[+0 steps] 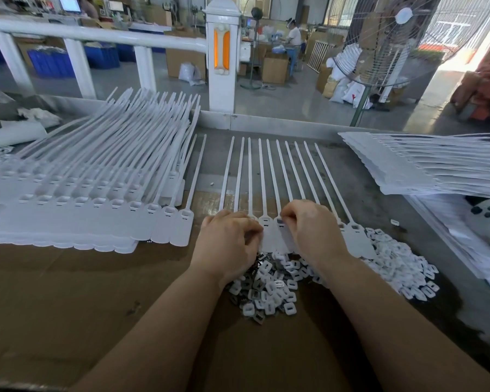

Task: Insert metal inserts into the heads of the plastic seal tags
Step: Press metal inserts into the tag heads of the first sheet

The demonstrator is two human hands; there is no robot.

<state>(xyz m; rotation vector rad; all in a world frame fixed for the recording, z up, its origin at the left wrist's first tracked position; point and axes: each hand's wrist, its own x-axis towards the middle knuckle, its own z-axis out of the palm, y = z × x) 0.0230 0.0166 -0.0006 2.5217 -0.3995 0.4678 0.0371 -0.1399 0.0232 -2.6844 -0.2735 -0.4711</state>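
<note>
insert [280, 222]: tiny, stiff, likely slippery; hold by edges | tags [266, 230]: light, bendy | right hand [311, 227] fingers pinching insert; left hand [228, 240] fingers curled, hold unclear

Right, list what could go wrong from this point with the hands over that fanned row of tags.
1. The right hand pinches at a head in the fanned row of white plastic seal tags; the neighbouring heads sit close, so the piece may land in the wrong one.
2. Both wrists lie over the loose pile of small white and metal inserts, and the left hand could scatter them across the brown cardboard sheet.
</note>
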